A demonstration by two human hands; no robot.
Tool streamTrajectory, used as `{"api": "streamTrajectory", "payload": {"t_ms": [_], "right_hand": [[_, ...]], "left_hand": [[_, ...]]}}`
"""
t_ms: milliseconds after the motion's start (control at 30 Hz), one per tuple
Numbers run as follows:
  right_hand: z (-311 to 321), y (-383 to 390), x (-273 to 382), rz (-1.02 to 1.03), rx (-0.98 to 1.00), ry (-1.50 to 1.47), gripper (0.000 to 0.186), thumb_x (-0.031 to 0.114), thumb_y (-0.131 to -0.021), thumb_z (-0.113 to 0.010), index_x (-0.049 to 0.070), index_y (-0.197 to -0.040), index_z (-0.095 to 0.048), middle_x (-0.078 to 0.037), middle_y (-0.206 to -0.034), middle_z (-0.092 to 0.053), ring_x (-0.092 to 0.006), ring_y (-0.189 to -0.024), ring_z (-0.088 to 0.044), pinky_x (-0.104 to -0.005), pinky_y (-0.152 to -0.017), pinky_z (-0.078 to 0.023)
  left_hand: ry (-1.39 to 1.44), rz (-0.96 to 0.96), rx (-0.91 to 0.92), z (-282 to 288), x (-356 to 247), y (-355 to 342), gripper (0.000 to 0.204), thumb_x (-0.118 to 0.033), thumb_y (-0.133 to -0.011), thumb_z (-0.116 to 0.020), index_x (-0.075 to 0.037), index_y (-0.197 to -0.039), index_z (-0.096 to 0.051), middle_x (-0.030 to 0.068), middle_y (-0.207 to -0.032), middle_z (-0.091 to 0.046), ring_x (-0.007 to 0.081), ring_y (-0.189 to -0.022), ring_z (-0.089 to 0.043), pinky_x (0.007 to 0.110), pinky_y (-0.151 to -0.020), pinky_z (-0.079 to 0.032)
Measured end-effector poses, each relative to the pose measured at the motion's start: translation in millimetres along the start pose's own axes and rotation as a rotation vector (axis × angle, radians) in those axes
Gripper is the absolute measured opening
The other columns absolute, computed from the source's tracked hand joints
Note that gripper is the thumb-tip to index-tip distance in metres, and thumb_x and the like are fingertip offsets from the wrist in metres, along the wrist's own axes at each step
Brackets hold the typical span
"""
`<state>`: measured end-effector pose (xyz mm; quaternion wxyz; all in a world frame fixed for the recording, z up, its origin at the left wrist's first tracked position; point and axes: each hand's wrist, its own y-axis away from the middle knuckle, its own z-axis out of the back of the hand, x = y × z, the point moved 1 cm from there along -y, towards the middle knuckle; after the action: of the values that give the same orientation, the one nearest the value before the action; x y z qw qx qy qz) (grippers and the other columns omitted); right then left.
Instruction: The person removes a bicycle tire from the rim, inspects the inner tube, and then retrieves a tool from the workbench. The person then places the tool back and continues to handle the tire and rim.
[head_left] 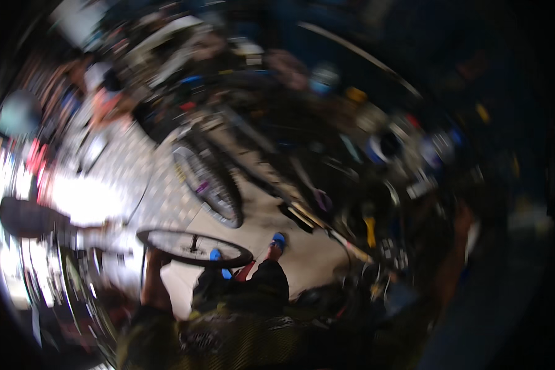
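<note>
From where I stand, a thin, dark, round bicycle wheel (193, 245) tilts nearly flat, lower left of centre, its rim gripped by the person's left hand (158, 256). The right hand (465, 221), blurred at far right, I cannot read. Above, a bicycle's black, knobbly-treaded wheel (208, 179) slants over smooth beige flooring (317, 262); a bright blue shoe (279, 240) shows near centre.

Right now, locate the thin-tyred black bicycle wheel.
In the head view, the thin wheel is lower left of centre, in the bare left hand, below the knobbly black-tyred wheel and partly covering the blue left shoe.
</note>
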<state>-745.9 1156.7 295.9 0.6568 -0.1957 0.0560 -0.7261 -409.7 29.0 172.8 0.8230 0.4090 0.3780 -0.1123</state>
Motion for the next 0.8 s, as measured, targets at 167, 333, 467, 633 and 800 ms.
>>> {"api": "streamTrajectory", "payload": {"t_ms": [167,333,467,633,800], "right_hand": [[27.6,9.1,22.6,0.163,0.316,0.193,0.024,0.013,-0.084,-0.082,0.012,-0.108,-0.082,-0.012,-0.106,-0.079,-0.0352,-0.102,-0.075,-0.0475,-0.092,-0.058],[39.5,13.3,60.2,-0.236,0.328,0.008,0.018,0.014,-0.087,-0.076,0.013,-0.105,-0.081,-0.014,-0.101,-0.079,-0.0348,-0.102,-0.075,-0.0475,-0.093,-0.058],[33.9,4.9,62.1,-0.286,0.135,0.047,0.021,0.012,-0.090,-0.072,0.014,-0.109,-0.079,-0.015,-0.107,-0.078,-0.0356,-0.106,-0.074,-0.0487,-0.095,-0.058],[8.0,-11.7,69.1,-0.278,0.250,0.201,0.031,0.009,-0.090,-0.070,0.018,-0.119,-0.076,-0.014,-0.126,-0.073,-0.0383,-0.117,-0.070,-0.0510,-0.100,-0.057],[1.9,-8.2,60.8,-0.152,0.248,0.210,0.032,0.013,-0.090,-0.075,0.020,-0.121,-0.075,-0.012,-0.127,-0.070,-0.0379,-0.124,-0.067,-0.0509,-0.104,-0.055]], "left_hand": [[0.159,0.210,0.220,-8.0,-6.6,19.6,0.015,-0.024,-0.099,-0.067,-0.009,-0.099,-0.065,0.0074,-0.072,-0.063,0.0245,-0.056,-0.060,0.039,-0.043,-0.050],[0.097,0.358,-0.153,-13.6,-5.0,25.5,0.027,-0.023,-0.094,-0.071,0.000,-0.101,-0.060,0.0154,-0.075,-0.063,0.0270,-0.053,-0.060,0.039,-0.042,-0.054],[-0.062,0.360,-0.181,-21.4,-15.4,15.3,0.028,-0.021,-0.094,-0.071,0.002,-0.107,-0.061,0.0208,-0.086,-0.066,0.0315,-0.059,-0.064,0.044,-0.047,-0.060],[-0.136,0.367,-0.144,-16.0,-23.8,23.3,0.034,-0.022,-0.095,-0.072,0.004,-0.112,-0.058,0.0230,-0.091,-0.067,0.0340,-0.068,-0.067,0.047,-0.053,-0.063],[-0.143,0.388,-0.162,-24.3,-28.2,27.6,0.035,-0.021,-0.095,-0.072,0.005,-0.113,-0.057,0.0241,-0.090,-0.067,0.0350,-0.068,-0.068,0.047,-0.053,-0.064]]}}
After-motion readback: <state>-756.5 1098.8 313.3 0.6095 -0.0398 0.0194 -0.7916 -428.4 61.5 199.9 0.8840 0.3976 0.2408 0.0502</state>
